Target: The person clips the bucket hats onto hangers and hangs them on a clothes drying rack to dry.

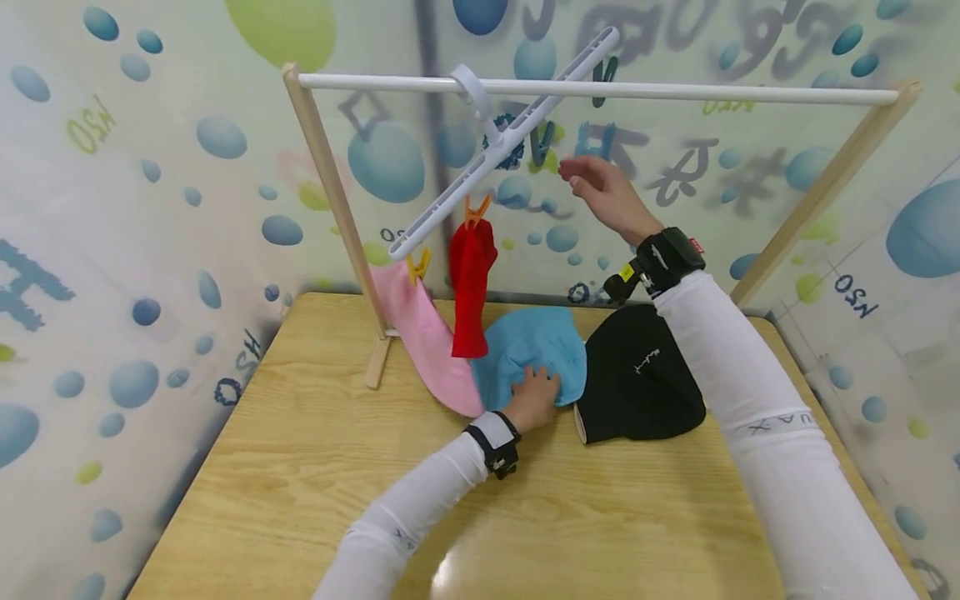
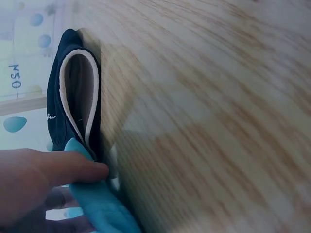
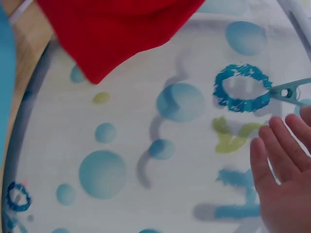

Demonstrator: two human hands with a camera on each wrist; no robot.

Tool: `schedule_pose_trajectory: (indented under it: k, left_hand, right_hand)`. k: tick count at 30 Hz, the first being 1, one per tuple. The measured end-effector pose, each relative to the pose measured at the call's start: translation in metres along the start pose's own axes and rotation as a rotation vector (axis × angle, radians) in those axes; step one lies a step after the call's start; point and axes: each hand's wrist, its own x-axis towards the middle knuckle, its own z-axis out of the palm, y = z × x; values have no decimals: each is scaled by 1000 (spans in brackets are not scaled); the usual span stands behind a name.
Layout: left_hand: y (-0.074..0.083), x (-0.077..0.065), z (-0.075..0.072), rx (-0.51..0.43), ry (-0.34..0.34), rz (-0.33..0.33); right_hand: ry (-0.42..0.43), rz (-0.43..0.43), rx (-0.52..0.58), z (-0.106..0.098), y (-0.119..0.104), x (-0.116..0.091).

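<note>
A white right sleeve (image 1: 750, 417) lies nearest the camera, angled up over the right side of the wooden counter (image 1: 300, 492), with a matching left sleeve (image 1: 420, 492) lower on the left. The left hand (image 1: 534, 398) has its grip closed round the front edge of the blue cap (image 1: 540, 329), thumb on one side and fingers on the other. This cap lies about midway along the counter's rear edge; its inside is hidden. Just beside it, toward the rear right corner, lies the black cap (image 1: 637, 392), whose mouth gapes at the left wrist camera, showing a pale lining and a shadowed hollow.

The right hand (image 1: 611, 196) is raised, its grip loose and holding nothing, fingers nearly straight and just short of the nearer of two green clips (image 1: 539, 155). Those clips are on the upper end of a white hanger (image 1: 525, 121), hooked over the bar of a wood-legged rack (image 1: 712, 92). From its lower half, an orange clip (image 1: 476, 215) carries a red cloth piece (image 1: 471, 283), and a yellow clip (image 1: 420, 265) holds a pink cloth piece (image 1: 431, 333) near the rear left corner.
</note>
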Motion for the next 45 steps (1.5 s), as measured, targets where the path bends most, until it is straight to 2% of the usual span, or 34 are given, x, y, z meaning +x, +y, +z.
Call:
schedule_pose_trajectory:
  k: [6, 13, 17, 18, 21, 24, 25, 29, 35, 39, 45]
  left_hand:
    - [-1, -3, 0, -19, 41, 24]
    - [-1, -6, 1, -12, 51, 73]
    - [-11, 4, 13, 14, 89, 153]
    - [-18, 12, 25, 31, 131, 198]
    - [-24, 18, 31, 70, 151, 255]
    - [-24, 14, 25, 60, 144, 265]
    - [-19, 7, 13, 47, 109, 241]
    - [-15, -1, 3, 32, 96, 218]
    - [-16, -2, 0, -10, 91, 213]
    - [-21, 1, 3, -35, 127, 235]
    - [-27, 2, 1, -102, 194, 312]
  right_hand:
    - [56, 9, 60, 5, -14, 18]
    - [79, 19, 222, 8, -21, 28]
    - [103, 22, 257, 8, -24, 29]
    - [111, 29, 252, 8, -25, 29]
    - [141, 45, 240, 8, -25, 27]
    - [176, 37, 251, 8, -24, 25]
    - [187, 31, 258, 9, -23, 24]
    - [214, -16, 288, 11, -18, 22]
    - [193, -106, 348, 11, -6, 16]
    - [175, -155, 392, 12, 0, 11]
    - [155, -189, 464, 13, 6, 2]
